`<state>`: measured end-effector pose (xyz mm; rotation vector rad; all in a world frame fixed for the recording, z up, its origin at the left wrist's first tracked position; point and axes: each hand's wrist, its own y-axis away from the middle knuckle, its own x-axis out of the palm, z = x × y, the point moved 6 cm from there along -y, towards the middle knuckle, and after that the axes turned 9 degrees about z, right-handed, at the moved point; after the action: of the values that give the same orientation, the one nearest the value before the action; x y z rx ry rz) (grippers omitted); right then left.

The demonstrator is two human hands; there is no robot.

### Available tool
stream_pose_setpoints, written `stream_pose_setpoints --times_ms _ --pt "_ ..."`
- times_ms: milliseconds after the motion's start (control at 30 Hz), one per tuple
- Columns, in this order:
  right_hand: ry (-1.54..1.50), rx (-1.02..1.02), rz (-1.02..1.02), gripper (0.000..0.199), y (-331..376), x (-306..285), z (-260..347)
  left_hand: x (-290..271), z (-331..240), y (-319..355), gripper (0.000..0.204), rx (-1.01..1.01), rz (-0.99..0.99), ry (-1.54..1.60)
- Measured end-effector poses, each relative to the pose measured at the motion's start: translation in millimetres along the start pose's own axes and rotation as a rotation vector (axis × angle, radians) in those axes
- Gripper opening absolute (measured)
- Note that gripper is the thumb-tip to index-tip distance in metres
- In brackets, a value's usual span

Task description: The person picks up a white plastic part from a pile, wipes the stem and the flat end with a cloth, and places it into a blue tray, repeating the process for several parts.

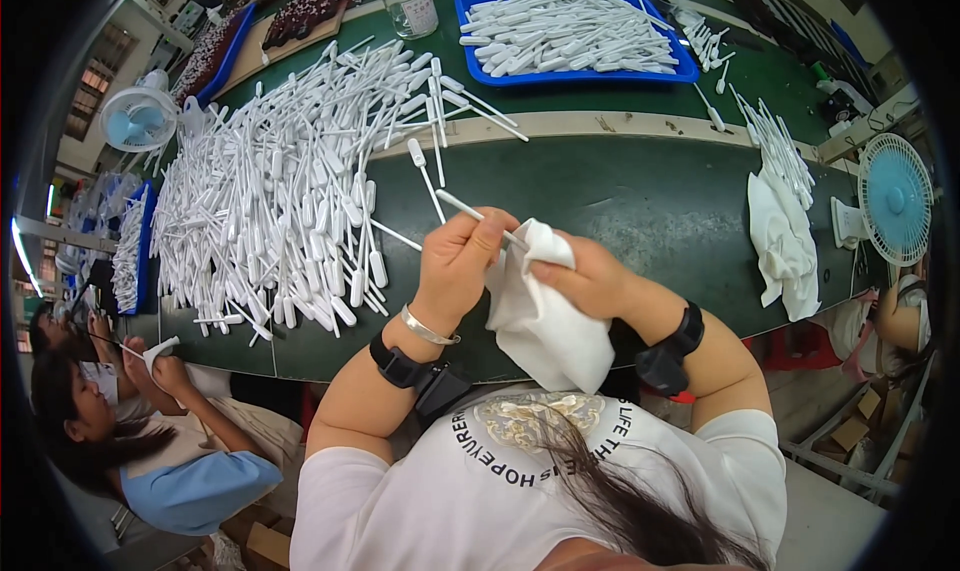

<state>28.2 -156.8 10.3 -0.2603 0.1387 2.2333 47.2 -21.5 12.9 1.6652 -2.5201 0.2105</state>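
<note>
Grasping with the left hand (466, 256) one white dropper (455, 204), near the middle of the frame; with the right hand (590, 276), clutching a white cloth (552, 326) at its other end. At upper right of centre, a blue tray (690, 69), filled high with loose droppers (570, 33). Toward the left edge, a second blue tray (149, 241), also with white sticks (128, 256) inside. Left of centre, a big heap (270, 191) directly on the green table (650, 211). At the top, a clear jar (408, 6), perhaps too unclear for telling the contents.
</note>
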Motion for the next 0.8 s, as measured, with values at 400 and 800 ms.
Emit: stream_pose_setpoints --times_ms 400,800 --pt "-0.477 0.185 0.051 0.026 2.8 -6.8 -18.6 -22.4 -6.0 -0.4 0.022 0.118 -0.166 0.298" --pt "-0.068 0.029 -0.031 0.022 1.3 -6.2 -7.9 -19.4 -0.4 -0.3 0.018 0.078 -0.265 0.407"
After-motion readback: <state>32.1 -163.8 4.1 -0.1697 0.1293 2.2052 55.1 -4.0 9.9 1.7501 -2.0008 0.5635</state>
